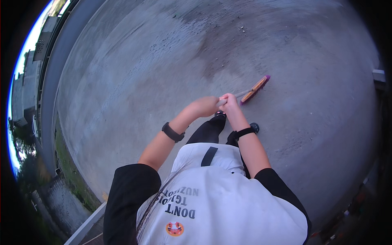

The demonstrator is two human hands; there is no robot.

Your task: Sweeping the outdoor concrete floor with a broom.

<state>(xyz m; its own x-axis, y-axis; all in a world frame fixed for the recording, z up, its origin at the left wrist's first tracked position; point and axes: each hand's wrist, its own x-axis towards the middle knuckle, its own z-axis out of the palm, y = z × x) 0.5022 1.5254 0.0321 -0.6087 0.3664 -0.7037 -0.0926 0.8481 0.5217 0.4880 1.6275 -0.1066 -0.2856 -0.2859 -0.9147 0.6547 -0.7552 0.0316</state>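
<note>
My left hand (205,106) and my right hand (229,102) are close together in front of my legs, both closed around the pale handle (243,92) of a push broom. From my hands the handle runs up and to the right to the broom head (254,90). An orange-brown block with purple bristles forms that head, which lies slanted on the concrete ground (294,101). Much of the grip is hidden by my fingers.
A brownish patch of dirt (219,46) with small stones (242,29) marks the concrete beyond the broom. My dark shoes (254,127) stand just short of the broom head. On the left are a grassy strip (72,171), a road (50,101) and a white rail (87,225).
</note>
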